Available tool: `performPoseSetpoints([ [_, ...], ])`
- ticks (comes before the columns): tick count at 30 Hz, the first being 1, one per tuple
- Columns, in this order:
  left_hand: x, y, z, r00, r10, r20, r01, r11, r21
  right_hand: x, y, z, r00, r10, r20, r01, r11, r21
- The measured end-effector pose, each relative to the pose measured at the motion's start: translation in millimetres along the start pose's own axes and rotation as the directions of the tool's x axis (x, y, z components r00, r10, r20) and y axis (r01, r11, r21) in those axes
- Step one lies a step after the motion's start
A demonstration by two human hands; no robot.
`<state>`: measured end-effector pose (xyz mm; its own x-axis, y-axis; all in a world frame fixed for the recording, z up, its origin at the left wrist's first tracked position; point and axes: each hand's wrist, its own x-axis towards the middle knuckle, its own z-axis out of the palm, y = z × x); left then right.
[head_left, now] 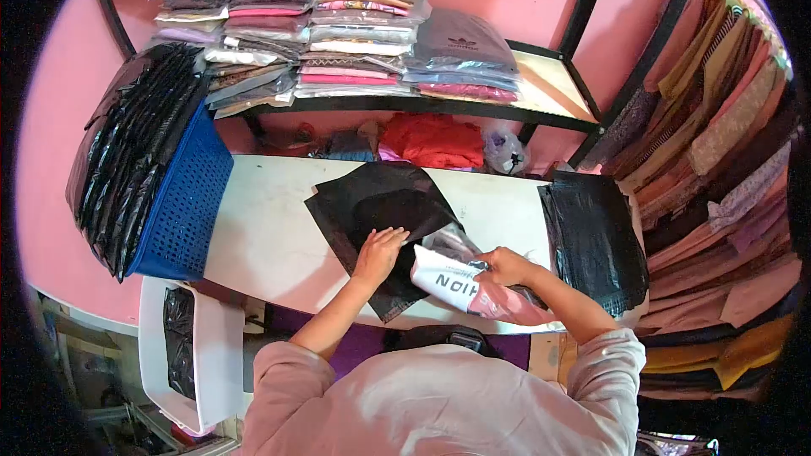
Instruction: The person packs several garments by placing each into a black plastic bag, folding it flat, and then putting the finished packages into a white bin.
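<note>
A black plastic mailing bag [380, 194] lies slantwise across the white table. My left hand [384, 253] rests on it with the fingers stretched out, holding nothing. In my right hand [503, 268] is a folded garment in clear plastic [456, 284], pink and white with dark printed letters. Its white end overlaps the black bag's right side, and its pink end reaches toward the table's front edge. The fingers of my right hand are closed over its upper edge.
On the left stands a blue basket [190, 194] packed with black bags. More black bags [594, 245] are stacked at the table's right end. Wrapped garments [355, 34] fill the shelf behind. Clothes [718, 135] hang on the right. A white bin [215, 355] sits below left.
</note>
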<state>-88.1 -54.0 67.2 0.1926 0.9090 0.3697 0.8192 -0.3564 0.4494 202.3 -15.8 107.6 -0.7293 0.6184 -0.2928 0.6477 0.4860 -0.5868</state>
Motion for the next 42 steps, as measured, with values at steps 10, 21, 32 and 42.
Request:
performPoseSetpoints([
  [10,20,38,1,0.989,-0.134,-0.061,0.11,0.948,-0.298,-5,-22,9,0.967,0.177,-0.181,-0.224,0.93,-0.291],
  [21,41,77,31,0.968,0.238,-0.075,-0.239,0.971,-0.003,8,-40,0,0.905,0.218,-0.366,-0.325,0.909,-0.26],
  [32,44,43,47,0.911,0.398,-0.106,-0.412,0.89,-0.197,42,-48,19,0.784,0.254,-0.566,-0.405,0.901,-0.157],
  [42,11,7,81,0.964,0.25,-0.087,-0.254,0.966,-0.041,26,48,55,0.7,0.306,-0.646,-0.33,0.94,0.087],
])
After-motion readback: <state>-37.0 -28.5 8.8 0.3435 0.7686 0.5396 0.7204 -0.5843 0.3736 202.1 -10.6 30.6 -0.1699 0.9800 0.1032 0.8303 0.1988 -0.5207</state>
